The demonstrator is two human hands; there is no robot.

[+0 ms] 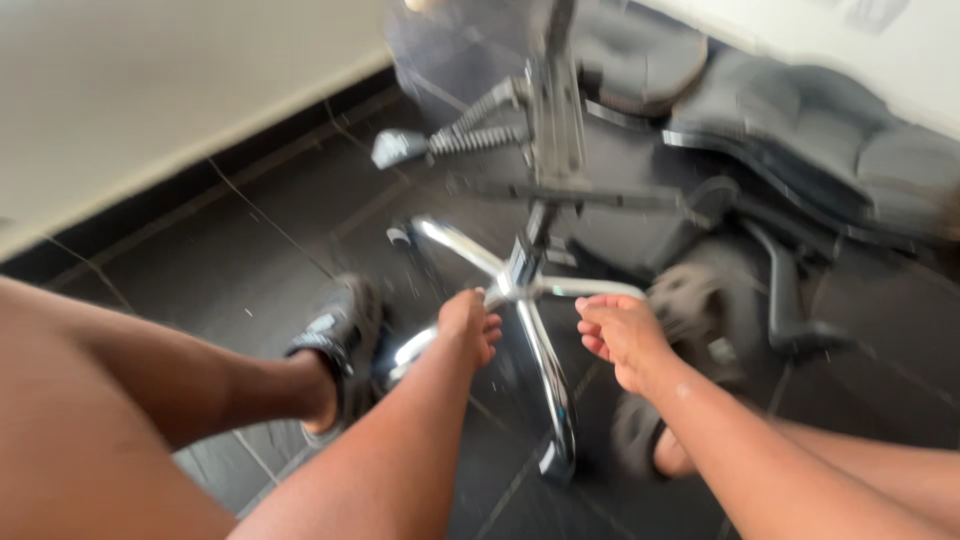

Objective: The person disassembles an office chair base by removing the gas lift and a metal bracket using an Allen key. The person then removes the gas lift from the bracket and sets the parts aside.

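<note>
On dark tiled floor (240,240), office chair lying tipped over, chrome star base (520,285) facing up toward the camera. Left hand (468,325) reaching to the hub of the base, just beside one chrome spoke, fingers (490,328) curled loosely, wrapped round nothing; actual contact with the metal not clear through the blur. Right hand (620,335) on the other side of the hub, near the spoke running right, fingers (592,335) half bent and parted, holding nothing. Central column (555,110) rising away from the hub toward the upper frame, with a ribbed lever and grey knob (400,147) sticking out to the left. Grey padded seat and backrest (800,130) lying beyond, against the pale wall (150,90). Black armrest (790,300) to the right of the base. One long chrome spoke running down toward the camera between the forearms, ending at a caster socket (555,460). Sandalled foot (335,340) planted left of the base, second foot (650,440) below the right hand. Whole view motion-blurred.
</note>
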